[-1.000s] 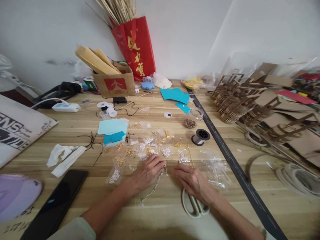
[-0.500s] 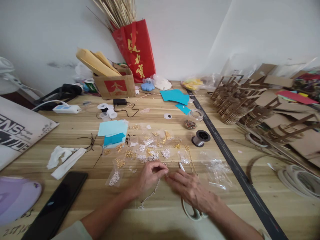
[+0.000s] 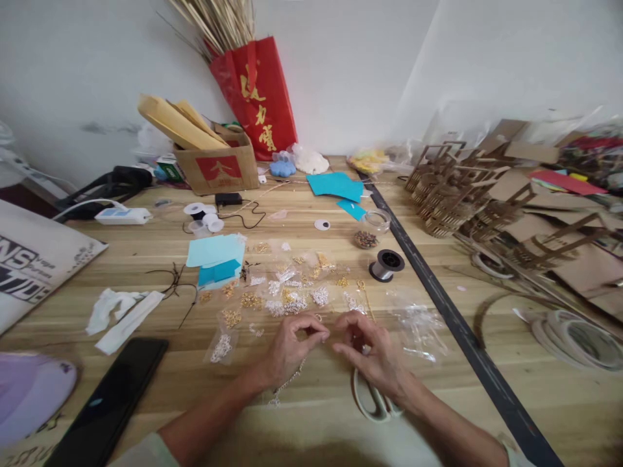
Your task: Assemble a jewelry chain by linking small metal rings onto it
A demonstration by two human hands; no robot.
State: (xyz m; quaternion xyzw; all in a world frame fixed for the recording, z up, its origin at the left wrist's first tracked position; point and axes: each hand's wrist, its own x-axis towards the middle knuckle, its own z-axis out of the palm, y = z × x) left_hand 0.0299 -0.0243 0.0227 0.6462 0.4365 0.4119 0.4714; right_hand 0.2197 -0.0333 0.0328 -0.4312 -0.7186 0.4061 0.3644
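Observation:
My left hand is closed in a pinch, thumb against forefinger. A thin silver chain bracelet hangs from it and trails down to the wooden table; the pinched end is too small to make out. Just to the right, my right hand is open, thumb and fingers curved apart with nothing visible between them. Beneath the right hand lie scissors, their pale handles showing and the blades mostly hidden. Small bags of silver and gold jewellery findings are spread just beyond both hands, and a gold chain lies behind the right.
To the right stand a wire spool, a tub of beads and a clear plastic bag. A black strip crosses the table, with small bamboo baskets beyond. A phone lies at left, near blue cards.
My right hand has drawn away from the left fingertips, turned, and its thumb and fingers have opened. The left hand keeps its pinch. The view has shifted slightly to the right.

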